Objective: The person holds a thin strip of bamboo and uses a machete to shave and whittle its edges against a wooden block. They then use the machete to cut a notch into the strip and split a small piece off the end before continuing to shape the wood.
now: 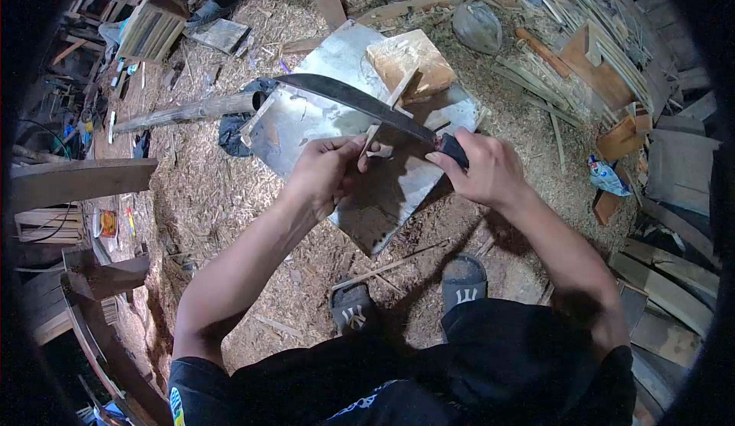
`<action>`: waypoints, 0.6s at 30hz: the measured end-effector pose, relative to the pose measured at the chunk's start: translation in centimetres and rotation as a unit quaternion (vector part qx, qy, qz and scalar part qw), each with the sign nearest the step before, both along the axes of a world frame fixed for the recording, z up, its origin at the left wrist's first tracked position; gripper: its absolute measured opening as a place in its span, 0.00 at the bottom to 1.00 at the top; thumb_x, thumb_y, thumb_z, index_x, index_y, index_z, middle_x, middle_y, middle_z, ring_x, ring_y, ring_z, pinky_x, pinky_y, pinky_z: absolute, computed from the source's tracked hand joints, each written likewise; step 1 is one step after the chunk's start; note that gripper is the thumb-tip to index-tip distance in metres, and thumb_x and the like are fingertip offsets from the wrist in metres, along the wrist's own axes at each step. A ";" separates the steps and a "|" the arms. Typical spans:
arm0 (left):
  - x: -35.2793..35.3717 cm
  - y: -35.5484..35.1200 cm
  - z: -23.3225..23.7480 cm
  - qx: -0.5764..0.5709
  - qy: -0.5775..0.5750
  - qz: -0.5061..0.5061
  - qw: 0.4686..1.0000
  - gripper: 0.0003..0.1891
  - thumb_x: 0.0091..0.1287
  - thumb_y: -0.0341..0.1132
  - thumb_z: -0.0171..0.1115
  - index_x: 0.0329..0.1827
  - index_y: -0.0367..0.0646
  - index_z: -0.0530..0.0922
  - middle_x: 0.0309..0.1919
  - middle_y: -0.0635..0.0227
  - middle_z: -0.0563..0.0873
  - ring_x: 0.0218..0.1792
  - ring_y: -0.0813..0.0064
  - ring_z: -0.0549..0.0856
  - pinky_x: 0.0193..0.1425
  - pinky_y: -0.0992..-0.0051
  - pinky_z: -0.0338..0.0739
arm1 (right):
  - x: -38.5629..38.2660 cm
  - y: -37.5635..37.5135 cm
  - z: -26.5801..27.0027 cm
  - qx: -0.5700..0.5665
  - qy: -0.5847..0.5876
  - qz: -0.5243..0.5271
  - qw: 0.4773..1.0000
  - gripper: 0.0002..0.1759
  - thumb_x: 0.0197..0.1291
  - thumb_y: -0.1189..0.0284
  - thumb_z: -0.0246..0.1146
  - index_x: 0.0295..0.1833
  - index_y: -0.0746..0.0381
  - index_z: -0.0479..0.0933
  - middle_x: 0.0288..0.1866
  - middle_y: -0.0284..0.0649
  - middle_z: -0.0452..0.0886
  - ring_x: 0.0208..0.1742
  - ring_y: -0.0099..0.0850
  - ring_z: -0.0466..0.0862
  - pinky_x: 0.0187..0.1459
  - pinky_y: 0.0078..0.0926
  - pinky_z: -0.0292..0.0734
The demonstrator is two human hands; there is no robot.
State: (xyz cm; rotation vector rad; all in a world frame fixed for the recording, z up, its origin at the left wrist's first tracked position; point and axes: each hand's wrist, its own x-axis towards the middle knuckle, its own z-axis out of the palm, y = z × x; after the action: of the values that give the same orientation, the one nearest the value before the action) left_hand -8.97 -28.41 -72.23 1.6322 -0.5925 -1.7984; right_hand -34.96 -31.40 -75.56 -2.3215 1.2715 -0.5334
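Observation:
My right hand (484, 169) is wrapped round the black handle of a long, dark, curved knife (344, 98), whose blade points up and left. My left hand (325, 169) pinches a thin wooden stick (392, 101) that slants up and right, and the blade crosses over it. The stick's far end lies by a pale wooden block (409, 60). Under both hands is a grey metal-like board (287, 139) on the shavings-covered ground.
A long pole (184, 112) lies left of the board. Wood strips (540, 93) and a clear plastic bag (477, 28) are at the upper right. My sandalled feet are below the board. Another person's foot (207, 13) shows at the upper left.

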 end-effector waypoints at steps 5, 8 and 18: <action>-0.2 0.4 -1.0 -0.007 0.014 0.030 0.999 0.13 0.80 0.38 0.54 0.45 0.38 0.84 0.22 0.76 0.78 0.12 0.86 0.67 0.13 0.81 0.54 | 0.0 0.7 0.2 -0.039 -0.046 0.052 0.997 0.22 0.68 0.51 0.64 0.42 0.61 0.79 0.28 0.51 0.86 0.29 0.50 0.88 0.31 0.46 0.84; 0.2 0.9 0.3 0.002 0.018 0.003 1.000 0.14 0.80 0.38 0.55 0.44 0.37 0.84 0.22 0.75 0.79 0.11 0.86 0.67 0.12 0.82 0.54 | -0.4 -0.4 0.1 0.017 -0.002 -0.034 0.999 0.21 0.64 0.52 0.69 0.39 0.62 0.79 0.23 0.51 0.82 0.26 0.52 0.86 0.28 0.46 0.80; 0.1 1.3 0.6 0.019 0.030 -0.003 0.999 0.15 0.80 0.40 0.54 0.45 0.36 0.82 0.22 0.74 0.79 0.12 0.85 0.69 0.13 0.83 0.56 | -0.8 0.6 0.7 0.011 0.014 -0.007 1.000 0.24 0.67 0.49 0.64 0.43 0.63 0.79 0.31 0.53 0.86 0.32 0.54 0.89 0.37 0.47 0.85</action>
State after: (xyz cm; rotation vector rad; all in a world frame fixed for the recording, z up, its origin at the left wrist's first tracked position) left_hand -8.84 -27.10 -71.64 1.5969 -0.5391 -1.8680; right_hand -35.76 -30.82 -74.81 -2.3115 1.3002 -0.4887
